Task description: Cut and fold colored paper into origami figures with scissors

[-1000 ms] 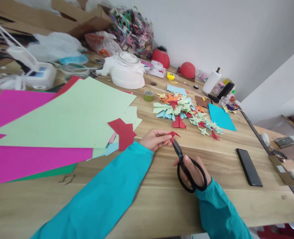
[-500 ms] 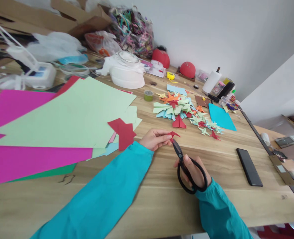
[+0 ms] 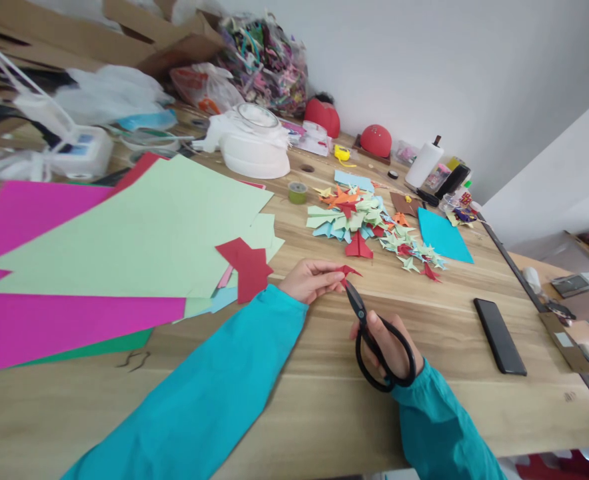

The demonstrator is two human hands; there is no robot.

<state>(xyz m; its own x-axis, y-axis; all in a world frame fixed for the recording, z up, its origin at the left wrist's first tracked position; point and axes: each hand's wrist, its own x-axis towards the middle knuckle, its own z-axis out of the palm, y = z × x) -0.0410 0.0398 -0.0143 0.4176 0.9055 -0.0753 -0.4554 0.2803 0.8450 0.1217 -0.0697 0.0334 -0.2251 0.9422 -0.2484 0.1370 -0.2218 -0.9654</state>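
My left hand (image 3: 315, 280) pinches a small folded piece of red paper (image 3: 349, 270) between thumb and fingers, above the wooden table (image 3: 314, 393). My right hand (image 3: 392, 340) grips black scissors (image 3: 358, 310) by their loop handles. The blade tips meet the lower edge of the red paper, and the blades look nearly closed. Left of my left hand lies a flat red paper cut-out (image 3: 247, 267). Beyond both hands is a pile of folded paper shapes (image 3: 354, 213) in green, orange, blue and red, with a smaller cluster of them (image 3: 409, 247) to its right.
Large green sheets (image 3: 124, 233) and magenta sheets (image 3: 74, 333) cover the left side. A black phone (image 3: 499, 337) lies on the right, a turquoise sheet (image 3: 444, 233) behind it. Tape (image 3: 298, 192), a white bundle (image 3: 254, 150) and red domes (image 3: 376, 140) stand toward the wall.
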